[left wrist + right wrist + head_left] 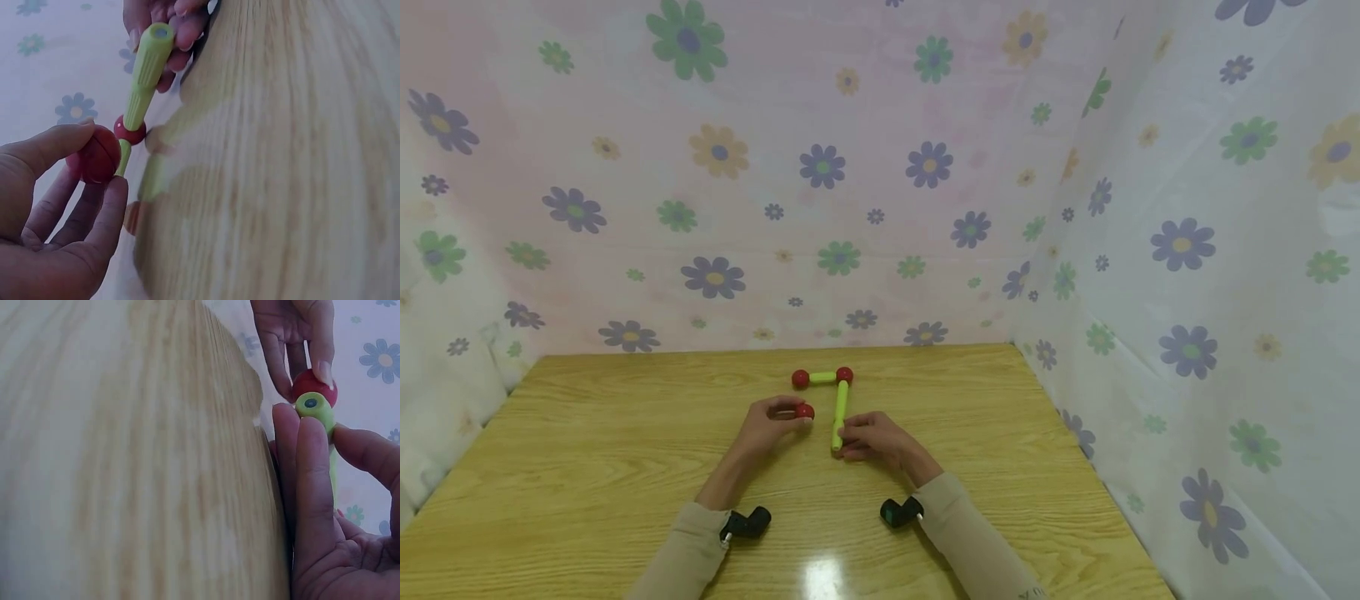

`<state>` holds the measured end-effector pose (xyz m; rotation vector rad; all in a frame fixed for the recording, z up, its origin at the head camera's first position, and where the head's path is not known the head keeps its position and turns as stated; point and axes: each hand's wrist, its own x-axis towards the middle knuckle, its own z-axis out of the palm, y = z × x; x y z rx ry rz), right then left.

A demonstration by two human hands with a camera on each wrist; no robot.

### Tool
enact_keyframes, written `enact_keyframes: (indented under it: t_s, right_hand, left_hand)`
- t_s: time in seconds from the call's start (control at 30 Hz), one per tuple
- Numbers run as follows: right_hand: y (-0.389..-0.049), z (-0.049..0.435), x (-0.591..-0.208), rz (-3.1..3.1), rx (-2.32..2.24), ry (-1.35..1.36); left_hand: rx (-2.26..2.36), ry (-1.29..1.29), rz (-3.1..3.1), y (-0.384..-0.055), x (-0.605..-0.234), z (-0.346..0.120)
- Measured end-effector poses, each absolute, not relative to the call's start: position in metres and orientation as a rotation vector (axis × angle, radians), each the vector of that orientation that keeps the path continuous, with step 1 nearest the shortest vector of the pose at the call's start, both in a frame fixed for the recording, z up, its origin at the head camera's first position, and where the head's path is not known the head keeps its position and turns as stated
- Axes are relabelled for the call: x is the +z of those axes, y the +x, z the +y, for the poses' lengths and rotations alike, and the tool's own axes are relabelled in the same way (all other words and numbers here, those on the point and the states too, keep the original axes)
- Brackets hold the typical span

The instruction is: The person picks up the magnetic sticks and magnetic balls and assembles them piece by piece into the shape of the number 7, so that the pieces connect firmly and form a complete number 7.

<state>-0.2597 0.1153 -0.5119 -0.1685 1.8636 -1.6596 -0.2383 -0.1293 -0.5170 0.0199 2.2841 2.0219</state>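
Note:
Between thumb and fingers my left hand [769,427] pinches a loose red ball [100,155], held just left of a yellow-green rod [841,407]. My right hand [880,439] grips that rod near its near end, where a dark round spot [310,403] shows in the end face. The rod's far end meets a red corner ball [845,376]. From there a shorter yellow-green rod [823,377] runs left to another red ball [801,379]. Together the joined pieces make an angled shape, and the loose ball is apart from it in the head view.
Everything is over a wood-grain table [625,450]. A flower-print cloth [790,250] hangs behind the table and along its sides. Small black devices [748,522] are strapped at both sleeve cuffs.

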Motion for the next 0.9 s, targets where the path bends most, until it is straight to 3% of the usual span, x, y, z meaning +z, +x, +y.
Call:
enact_keyframes:
  t_s: [0.9]
  right_hand:
    - [-0.276,0.114,-0.514,1.823,-1.668,-0.223]
  left_hand:
    - [1.884,0.315,2.164,-0.208,-0.514,-0.113]
